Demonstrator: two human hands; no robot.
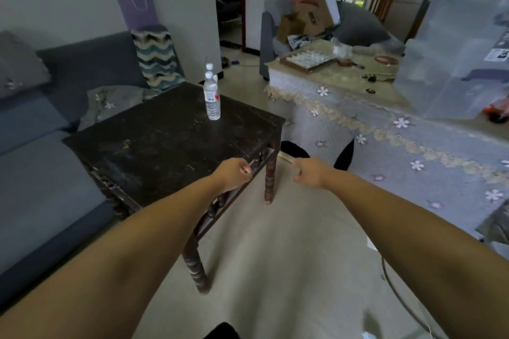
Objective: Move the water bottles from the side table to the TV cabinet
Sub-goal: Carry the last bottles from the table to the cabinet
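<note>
Your side desk (165, 140) is dark, scuffed wood with turned, ringed legs. Water bottles (212, 99) stand upright near its far right corner — clear plastic, white caps, red-and-white label; at least two, one behind the other, exact count unclear. Your left hand (234, 175) hovers over the desk's near right edge, fingers curled, its grip empty. Your right hand (307, 173) hangs over the pale smooth floor (289, 256) just beside the desk leg — fingers also loosely curled, holding nothing. Both are well short of the bottles. Grey fabric sofa (41, 168) on your left.
</note>
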